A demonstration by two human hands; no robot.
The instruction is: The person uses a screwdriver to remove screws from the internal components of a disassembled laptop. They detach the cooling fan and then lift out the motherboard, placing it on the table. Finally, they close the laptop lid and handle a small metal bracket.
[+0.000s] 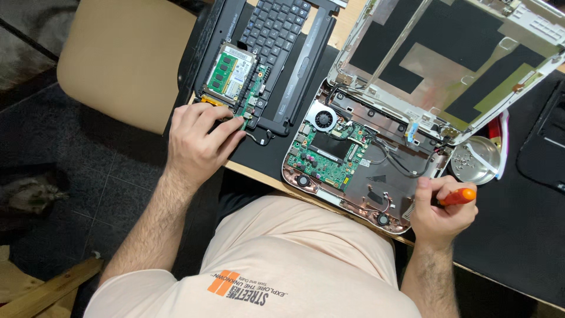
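A: As the head camera looks straight down, what do the hands hold?

B: The left hand (pixel 197 141) rests on a small green circuit board (pixel 252 94), fingertips curled and pinching its lower edge. The board is narrow and long, studded with tiny dark chips, and it lies beside a green memory module (pixel 222 69) with a white label, on top of a black keyboard panel (pixel 276 35).

A: And the other hand?

B: The right hand (pixel 440 212) is closed in a fist around a screwdriver with an orange handle (pixel 460 196); only the handle end shows past the thumb, the tip is hidden.

A: Where is that hand?

B: At the near right corner of an opened laptop base (pixel 359 176), touching its edge. The base has a copper-coloured rim, a green main board (pixel 329 159) on its left half, a round fan (pixel 322 119) above that, and loose black wires across bare metal to the right.

A: What else lies around?

B: The laptop's lid shell (pixel 447 59) stands hinged open behind the base, silver inside with black patches. Just right of the base sits a round metal dish (pixel 474 159) holding small screws. Everything rests on a black mat (pixel 518 235) over a wooden table (pixel 253 174). A beige chair seat (pixel 123 56) is at upper left.
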